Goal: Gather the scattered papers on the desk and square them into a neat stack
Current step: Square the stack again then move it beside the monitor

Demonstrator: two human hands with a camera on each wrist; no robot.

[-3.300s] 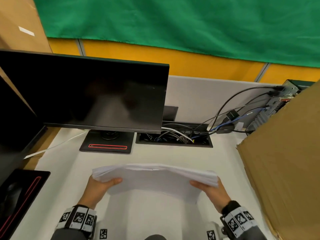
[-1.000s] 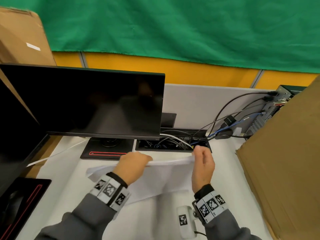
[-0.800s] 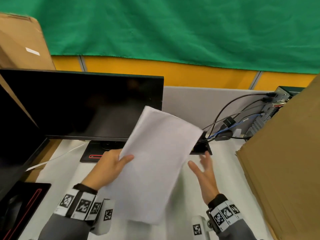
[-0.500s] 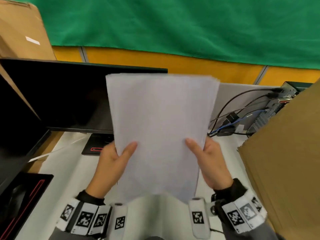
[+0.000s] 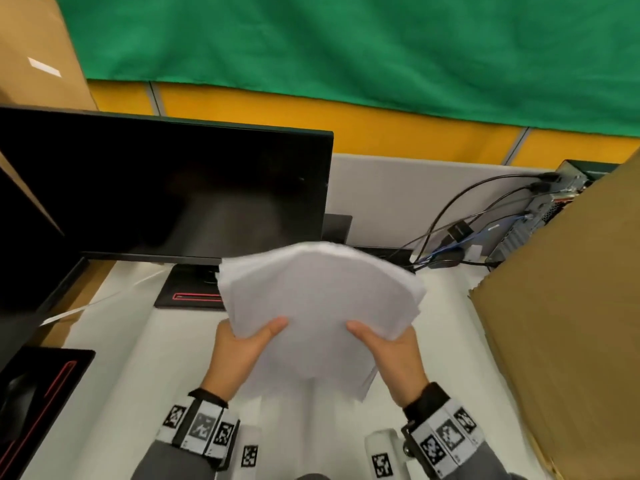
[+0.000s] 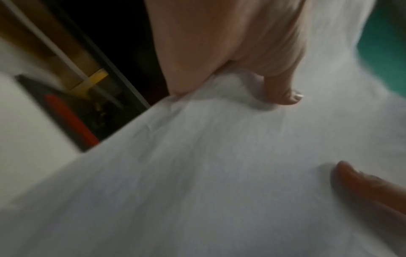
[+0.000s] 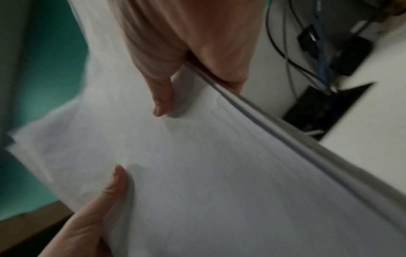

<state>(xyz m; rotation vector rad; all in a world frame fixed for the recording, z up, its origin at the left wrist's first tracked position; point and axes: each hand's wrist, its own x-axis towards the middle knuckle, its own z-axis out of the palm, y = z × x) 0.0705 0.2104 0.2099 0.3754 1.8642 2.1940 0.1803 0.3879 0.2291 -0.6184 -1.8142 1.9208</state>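
Both hands grip the papers (image 5: 318, 306) above the worktop (image 5: 138, 375): our left hand (image 5: 239, 344) pinches the left edge, thumb on top, our right hand (image 5: 391, 344) likewise opposite. We judge the sheaf light, floppy and slippery, its far end drooping, so mid-edge holds suit it.

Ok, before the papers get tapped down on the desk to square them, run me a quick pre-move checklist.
1. left hand grips the paper stack: ok.
2. right hand grips its other side: ok.
3. Sheet edges aligned: not ok, the far corners fan out.
4. Stack flat: not ok, it bows upward in the middle.
5. Bare desk below the stack: ok.
6. No stray sheets left on the desk: cannot tell, the stack hides part of it.
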